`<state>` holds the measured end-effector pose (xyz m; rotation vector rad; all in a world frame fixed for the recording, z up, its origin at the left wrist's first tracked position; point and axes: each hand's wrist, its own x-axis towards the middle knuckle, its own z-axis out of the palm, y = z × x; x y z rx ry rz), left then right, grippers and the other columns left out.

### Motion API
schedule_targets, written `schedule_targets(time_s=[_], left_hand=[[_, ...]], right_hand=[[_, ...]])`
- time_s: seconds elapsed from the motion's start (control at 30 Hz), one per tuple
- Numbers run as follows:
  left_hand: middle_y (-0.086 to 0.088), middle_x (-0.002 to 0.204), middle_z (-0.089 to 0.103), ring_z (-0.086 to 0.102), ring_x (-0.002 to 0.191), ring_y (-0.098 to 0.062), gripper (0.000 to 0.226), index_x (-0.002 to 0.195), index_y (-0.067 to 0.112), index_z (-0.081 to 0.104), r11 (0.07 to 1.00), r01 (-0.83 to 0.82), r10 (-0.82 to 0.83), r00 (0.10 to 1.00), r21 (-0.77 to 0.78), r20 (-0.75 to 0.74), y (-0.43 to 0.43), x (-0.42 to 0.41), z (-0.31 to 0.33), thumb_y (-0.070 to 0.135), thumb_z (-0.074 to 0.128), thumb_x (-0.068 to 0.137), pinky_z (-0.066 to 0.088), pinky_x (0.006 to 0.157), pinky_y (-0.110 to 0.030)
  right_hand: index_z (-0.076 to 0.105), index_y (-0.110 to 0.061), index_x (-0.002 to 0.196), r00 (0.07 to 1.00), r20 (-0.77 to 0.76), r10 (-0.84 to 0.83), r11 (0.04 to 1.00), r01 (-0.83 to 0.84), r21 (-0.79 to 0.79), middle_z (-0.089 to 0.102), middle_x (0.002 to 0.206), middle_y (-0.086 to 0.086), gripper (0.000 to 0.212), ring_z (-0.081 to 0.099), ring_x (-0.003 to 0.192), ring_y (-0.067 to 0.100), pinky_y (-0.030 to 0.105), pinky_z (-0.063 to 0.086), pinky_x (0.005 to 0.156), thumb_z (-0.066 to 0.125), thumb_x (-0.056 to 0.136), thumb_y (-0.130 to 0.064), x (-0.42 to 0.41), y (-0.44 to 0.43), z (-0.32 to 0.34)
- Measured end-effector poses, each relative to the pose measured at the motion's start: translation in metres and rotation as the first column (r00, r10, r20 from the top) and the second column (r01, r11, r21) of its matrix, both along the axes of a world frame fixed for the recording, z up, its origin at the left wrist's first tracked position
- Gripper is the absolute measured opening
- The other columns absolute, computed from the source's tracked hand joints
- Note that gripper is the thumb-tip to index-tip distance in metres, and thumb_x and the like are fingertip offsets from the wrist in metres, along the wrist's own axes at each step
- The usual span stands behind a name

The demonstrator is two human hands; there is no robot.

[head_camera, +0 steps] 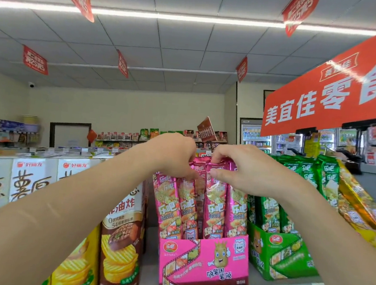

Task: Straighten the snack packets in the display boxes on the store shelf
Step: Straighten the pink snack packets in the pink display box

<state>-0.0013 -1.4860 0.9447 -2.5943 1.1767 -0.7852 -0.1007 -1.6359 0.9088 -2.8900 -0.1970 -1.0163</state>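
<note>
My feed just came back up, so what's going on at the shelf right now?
A person is working on the pink display box on the shelf. Both hands are at the tops of the upright pink packets standing in it. The left hand grips tops on the left side, and the right hand pinches one packet's top between thumb and fingers. No hand is on the green display box beside it.

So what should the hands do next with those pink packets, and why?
Probably nudge the middle pink packets together and stand them level. The left hand and right hand pinch their tops, and a gap shows between them in the pink display box, with one packet sitting further back.
</note>
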Motion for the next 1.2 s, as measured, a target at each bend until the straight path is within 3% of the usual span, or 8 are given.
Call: schedule_targets(time_s=[0.17,0.27,0.37,0.47,0.67,0.83,1.1,1.2], left_hand=[[-0.002,0.100,0.058,0.055,0.095,-0.022,0.035,0.110,0.016,0.054,0.995,-0.011,0.007,0.999,0.098,0.046,-0.005,-0.001,0.000,0.032,0.070,0.084,0.051,0.086,-0.039],[0.001,0.095,0.054,0.055,0.090,-0.020,0.050,0.127,0.018,0.044,0.989,0.008,0.007,0.995,0.147,-0.097,-0.011,-0.003,-0.001,0.024,0.067,0.083,0.051,0.082,-0.036],[0.002,0.083,0.059,0.057,0.074,-0.015,0.026,0.109,0.015,0.059,0.991,-0.006,0.032,0.981,0.130,-0.192,-0.018,-0.002,0.003,0.028,0.063,0.087,0.049,0.065,-0.030],[-0.004,0.091,0.068,0.064,0.082,-0.021,0.033,0.103,0.010,0.066,1.000,0.007,-0.007,0.986,0.004,-0.167,-0.020,0.004,0.006,0.040,0.057,0.093,0.055,0.076,-0.037],[-0.006,0.093,0.070,0.064,0.080,-0.021,0.027,0.103,0.008,0.068,0.996,-0.057,0.047,0.989,-0.061,-0.143,-0.033,0.013,0.007,0.026,0.073,0.084,0.053,0.068,-0.032],[-0.004,0.103,0.069,0.063,0.089,-0.021,0.031,0.111,0.011,0.068,0.997,-0.042,0.028,0.978,-0.065,-0.207,-0.041,0.014,0.006,0.024,0.075,0.083,0.052,0.076,-0.033],[-0.001,0.079,0.060,0.052,0.065,-0.015,0.018,0.094,0.013,0.063,0.963,0.093,-0.156,0.958,-0.254,-0.239,-0.030,0.019,0.010,0.031,0.062,0.093,0.039,0.055,-0.029],[-0.001,0.063,0.055,0.047,0.052,-0.013,0.032,0.078,0.011,0.063,0.887,0.159,-0.268,0.942,-0.434,-0.201,-0.023,0.014,0.014,0.036,0.055,0.097,0.036,0.052,-0.028]], right_hand=[[0.057,-0.035,0.106,0.990,0.137,0.042,0.994,-0.027,-0.108,0.058,0.099,-0.023,0.017,0.046,0.089,0.000,0.033,0.026,0.100,0.060,0.091,-0.044,-0.008,0.003,-0.011],[0.056,-0.036,0.104,0.977,0.189,0.102,0.992,-0.087,-0.089,0.056,0.099,-0.022,0.020,0.045,0.095,-0.002,0.034,0.022,0.102,0.058,0.090,-0.051,-0.010,0.006,-0.017],[0.059,-0.031,0.109,0.970,0.227,0.086,0.994,-0.067,-0.090,0.052,0.103,-0.017,0.025,0.045,0.109,0.004,0.035,0.025,0.100,0.053,0.093,-0.050,-0.008,0.005,-0.023],[0.056,-0.030,0.117,0.975,0.222,0.012,0.998,0.002,-0.063,0.046,0.121,-0.008,0.024,0.040,0.119,0.012,0.036,0.026,0.103,0.051,0.096,-0.042,-0.008,0.001,-0.026],[0.047,-0.026,0.128,0.994,0.107,0.029,0.999,-0.027,-0.020,0.059,0.118,-0.003,0.027,0.054,0.107,0.020,0.035,0.042,0.088,0.048,0.101,-0.029,-0.003,-0.003,-0.026],[0.052,-0.021,0.137,0.978,0.207,0.028,0.998,-0.017,-0.055,0.048,0.136,-0.001,0.037,0.037,0.130,0.016,0.030,0.029,0.109,0.049,0.100,-0.021,-0.005,-0.009,-0.036],[0.046,-0.033,0.140,0.957,0.291,0.006,1.000,0.001,-0.023,0.045,0.140,-0.015,0.045,0.023,0.140,0.004,0.038,0.018,0.107,0.043,0.098,-0.049,-0.007,-0.003,-0.050],[0.045,-0.031,0.140,0.955,0.295,0.009,1.000,-0.001,-0.030,0.039,0.145,-0.016,0.048,0.015,0.143,0.003,0.041,0.020,0.109,0.042,0.097,-0.052,-0.006,-0.002,-0.051]])
